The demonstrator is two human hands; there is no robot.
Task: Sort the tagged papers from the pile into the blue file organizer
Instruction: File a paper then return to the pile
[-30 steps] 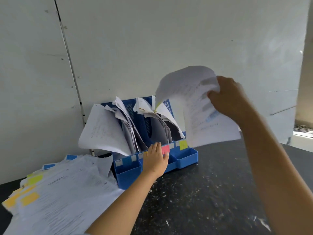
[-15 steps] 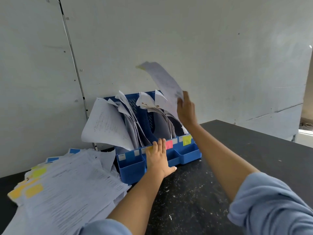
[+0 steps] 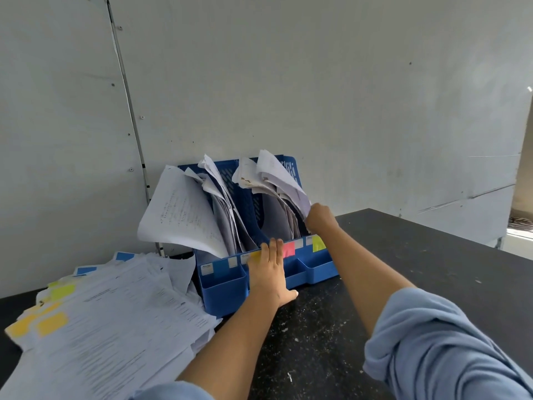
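One blue file organizer stands under two hands, left and right. It shows four front pockets. One paper pile lies left of the left hand.

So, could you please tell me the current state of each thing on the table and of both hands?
blue file organizer: upright against the wall, slots stuffed with curling papers.
sheet: in the rightmost slot, pinched at its edge by the right hand.
right hand: grip closed on that sheet.
left hand: fingers straight, pressing on the organizer's front.
paper pile: lying flat left of the organizer, yellow and blue tags showing.
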